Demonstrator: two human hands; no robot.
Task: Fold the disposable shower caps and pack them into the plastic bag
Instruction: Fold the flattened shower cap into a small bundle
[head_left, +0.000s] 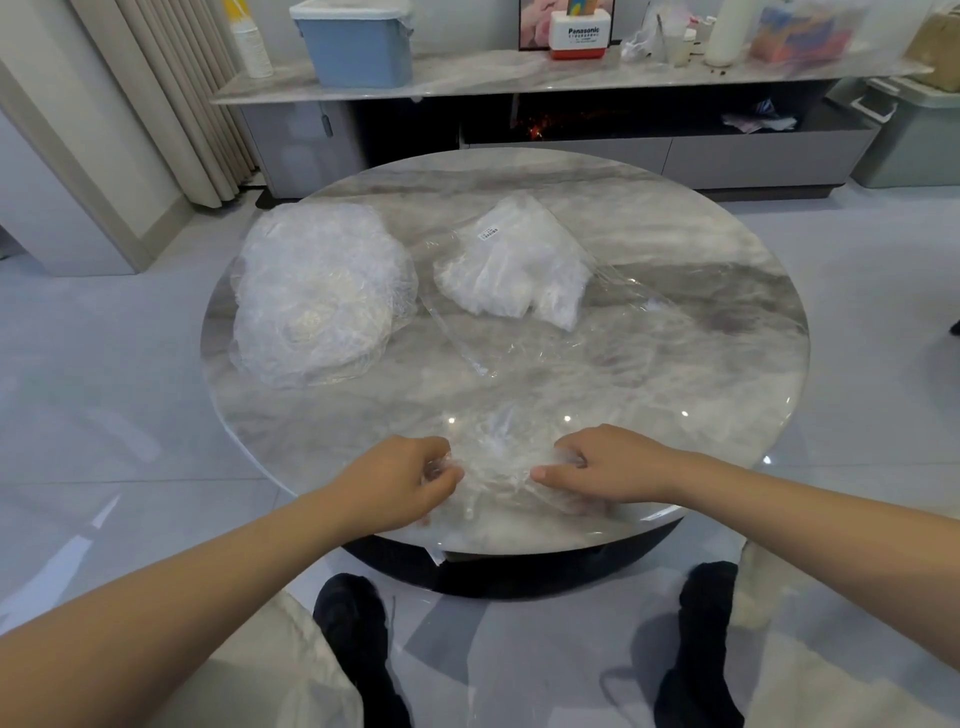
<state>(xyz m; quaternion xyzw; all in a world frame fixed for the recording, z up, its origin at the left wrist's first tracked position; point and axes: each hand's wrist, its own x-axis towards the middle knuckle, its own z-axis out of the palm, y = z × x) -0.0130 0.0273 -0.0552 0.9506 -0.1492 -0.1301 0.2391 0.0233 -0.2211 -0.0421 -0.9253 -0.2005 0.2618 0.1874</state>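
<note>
A clear crumpled shower cap (498, 457) lies at the near edge of the round marble table (701, 364). My left hand (402, 480) pinches its left side with curled fingers. My right hand (608, 462) grips its right side, thumb pointing left. A big heap of loose clear shower caps (317, 296) sits at the table's left. A clear plastic bag (519, 270) with a small white label lies at the centre back, holding several folded white caps; its open flat end stretches toward me.
A low grey TV cabinet (571, 78) stands behind the table with a blue bin (358, 47) and assorted clutter on top. Curtains hang at the far left. My knees and black shoes (358, 649) are under the table's near edge.
</note>
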